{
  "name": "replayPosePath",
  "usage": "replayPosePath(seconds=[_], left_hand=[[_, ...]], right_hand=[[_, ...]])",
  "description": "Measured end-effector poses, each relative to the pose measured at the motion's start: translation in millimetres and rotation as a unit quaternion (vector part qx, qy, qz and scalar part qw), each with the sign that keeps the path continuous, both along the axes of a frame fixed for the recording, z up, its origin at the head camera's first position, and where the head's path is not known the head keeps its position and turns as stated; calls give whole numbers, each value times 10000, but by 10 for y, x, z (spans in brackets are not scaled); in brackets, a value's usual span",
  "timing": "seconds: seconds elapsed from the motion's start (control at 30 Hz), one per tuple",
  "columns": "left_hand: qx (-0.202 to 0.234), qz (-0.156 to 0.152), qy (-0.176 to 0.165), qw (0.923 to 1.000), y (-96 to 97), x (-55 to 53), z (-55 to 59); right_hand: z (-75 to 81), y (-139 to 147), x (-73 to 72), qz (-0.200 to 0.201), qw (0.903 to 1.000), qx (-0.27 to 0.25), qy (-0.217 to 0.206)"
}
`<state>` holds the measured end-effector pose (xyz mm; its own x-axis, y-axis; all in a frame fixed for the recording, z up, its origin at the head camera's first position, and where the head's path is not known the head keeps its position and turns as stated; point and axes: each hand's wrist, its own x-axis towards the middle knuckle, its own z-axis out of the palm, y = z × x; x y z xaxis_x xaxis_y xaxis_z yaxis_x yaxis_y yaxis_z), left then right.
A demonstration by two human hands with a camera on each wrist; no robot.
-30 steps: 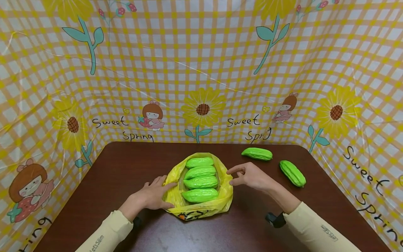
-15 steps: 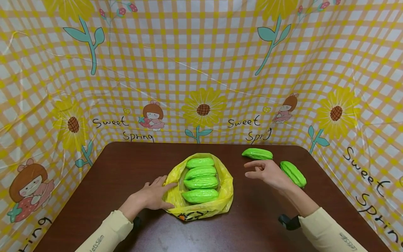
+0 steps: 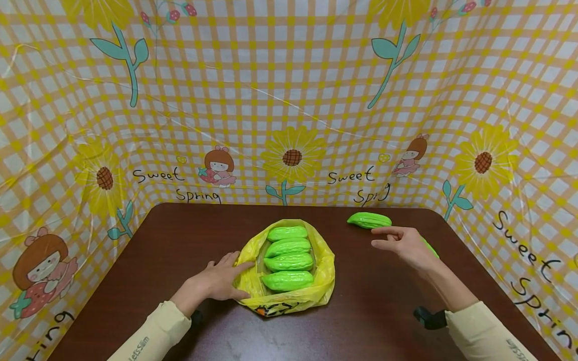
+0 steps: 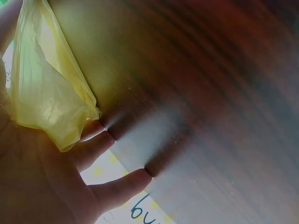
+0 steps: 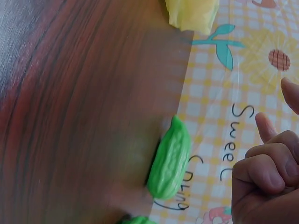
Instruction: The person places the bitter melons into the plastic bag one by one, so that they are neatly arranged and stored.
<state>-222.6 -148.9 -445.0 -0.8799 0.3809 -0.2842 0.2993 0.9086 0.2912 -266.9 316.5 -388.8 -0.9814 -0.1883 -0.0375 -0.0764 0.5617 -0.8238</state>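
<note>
A yellow plastic bag (image 3: pixel 326 271) stands mouth up on the table, with several bright green bitter melons (image 3: pixel 287 281) lying in a row inside it. My left hand (image 3: pixel 212 280) rests against the bag's left side, its fingers straight and spread. In the left wrist view a fold of the bag (image 4: pixel 51 93) hangs over that hand's palm. My right hand (image 3: pixel 402 245) hovers empty over the right of the table, thumb and index finger stretched out and apart, the other fingers bent. Just beyond it lies a bitter melon (image 3: pixel 369 220); another bitter melon (image 3: pixel 429 246) is mostly hidden behind the hand.
The dark brown table (image 3: pixel 189 225) has a checked cloth (image 3: pixel 289 100) with sunflowers hanging behind it and on both sides. In the right wrist view one whole bitter melon (image 5: pixel 170 161) shows, with the tip of another bitter melon (image 5: pixel 138 220) at the bottom edge.
My right hand has left the bag's right rim and moved right, now covering most of the rightmost bitter melon. The left hand and the bag have stayed in place.
</note>
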Motion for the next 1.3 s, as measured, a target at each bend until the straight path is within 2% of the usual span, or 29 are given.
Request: replayPosePath(seconds=[0.27,0.57,0.7,0.8,1.03,1.17,1.3], left_hand=[[10,15,-26,10000,9,3,7],[57,50,-29,10000,12,23,26],[57,53,-22,10000,9,30,34],[67,58,-31,10000,4,32,41],[82,48,5,10000,2,35,43],[71,43,-3,10000,5,31,38],[60,38,-39,10000,6,16,31]], right_hand=[[10,184,11,-388,9992,0,-85],[-75,394,-30,-736,9972,87,128],[-135,503,-55,-930,9956,-95,67],[-187,576,-73,-1109,9936,-209,8],[-316,721,-94,-1658,9861,-68,8],[-368,801,-103,-1844,9826,-214,-54],[-409,864,-109,-2000,9797,-118,-47]])
